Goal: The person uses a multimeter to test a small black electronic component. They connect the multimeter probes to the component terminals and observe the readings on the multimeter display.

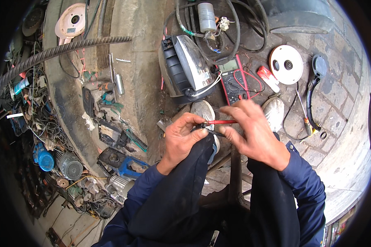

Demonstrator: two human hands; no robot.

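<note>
Small part in hand, work seemingly partway.
The left hand point(183, 138) pinches a small dark part point(203, 126) between thumb and finger by the left knee, not yet fitted anywhere. The right hand point(251, 133) curls, blurred, at a slim red rod point(221, 122); I cannot tell how firmly. 1 multimeter point(233, 81) and 1 dark casing point(185, 68) lie apart, the casing nearer the pavement's point(337, 91) left edge.

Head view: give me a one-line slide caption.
Left hand pinching a small dark part, right hand holding a slim red tool by it, red-edged multimeter beyond.
</note>
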